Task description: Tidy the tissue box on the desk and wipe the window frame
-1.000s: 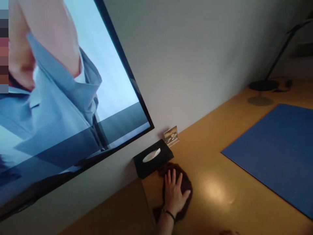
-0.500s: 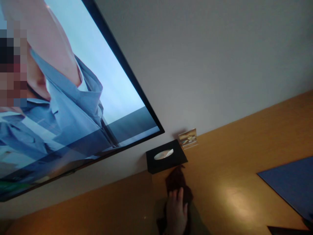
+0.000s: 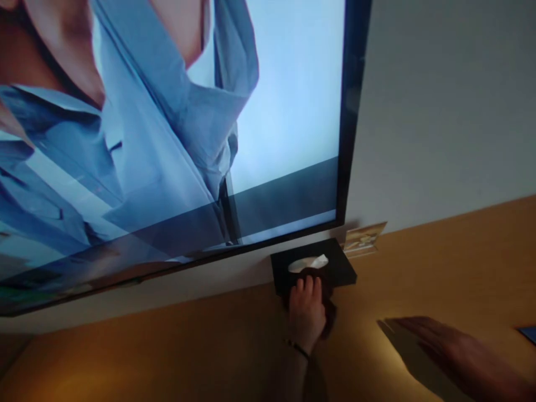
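My left hand [image 3: 307, 312], with a dark band at the wrist, lies palm down on a dark brown cloth [image 3: 330, 316] and presses it against the front edge of a black tissue box [image 3: 341, 269]. A white tissue sticks out of the box's top slot. My right hand [image 3: 456, 352] hovers flat and blurred over the wooden desk [image 3: 167, 346] at the lower right, fingers apart and pointing left, holding nothing.
A large wall-mounted screen [image 3: 167, 139] showing a blue shirt fills the upper left, its lower corner just above the tissue box. A small clear card stand [image 3: 363, 240] leans by the wall right of the box. A blue mat's corner [image 3: 528, 333] shows at the right edge.
My left hand has pushed the cloth forward up to the tissue box. My right hand has come into view at the lower right. The view has swung left, away from the blue mat.
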{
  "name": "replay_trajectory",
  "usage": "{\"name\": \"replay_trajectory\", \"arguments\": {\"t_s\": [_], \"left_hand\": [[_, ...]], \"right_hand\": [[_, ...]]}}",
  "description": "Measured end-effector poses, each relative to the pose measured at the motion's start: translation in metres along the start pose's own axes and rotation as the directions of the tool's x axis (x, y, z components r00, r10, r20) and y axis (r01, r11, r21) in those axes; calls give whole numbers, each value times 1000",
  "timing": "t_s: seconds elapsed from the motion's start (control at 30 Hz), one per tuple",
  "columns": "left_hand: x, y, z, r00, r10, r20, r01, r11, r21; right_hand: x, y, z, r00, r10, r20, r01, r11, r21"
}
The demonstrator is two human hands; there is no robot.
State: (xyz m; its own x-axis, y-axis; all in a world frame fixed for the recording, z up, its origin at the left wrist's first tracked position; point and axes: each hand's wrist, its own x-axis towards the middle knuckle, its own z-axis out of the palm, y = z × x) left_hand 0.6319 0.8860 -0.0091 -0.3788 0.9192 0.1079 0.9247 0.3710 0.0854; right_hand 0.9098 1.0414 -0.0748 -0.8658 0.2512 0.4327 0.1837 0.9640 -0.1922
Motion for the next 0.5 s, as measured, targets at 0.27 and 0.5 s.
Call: {"name": "replay_trajectory", "arguments": {"t_s": [0.27,0.5], "left_hand": [[-81,-99,-15,879,-459,127,469,882,-56],[-106,6,64,968,94,234,10,913,-408]], "right_hand": [[155,-58,54,977,-157,-144,138,982,-131],[127,-58,68,986,-134,-101,114,975,-189]]}}
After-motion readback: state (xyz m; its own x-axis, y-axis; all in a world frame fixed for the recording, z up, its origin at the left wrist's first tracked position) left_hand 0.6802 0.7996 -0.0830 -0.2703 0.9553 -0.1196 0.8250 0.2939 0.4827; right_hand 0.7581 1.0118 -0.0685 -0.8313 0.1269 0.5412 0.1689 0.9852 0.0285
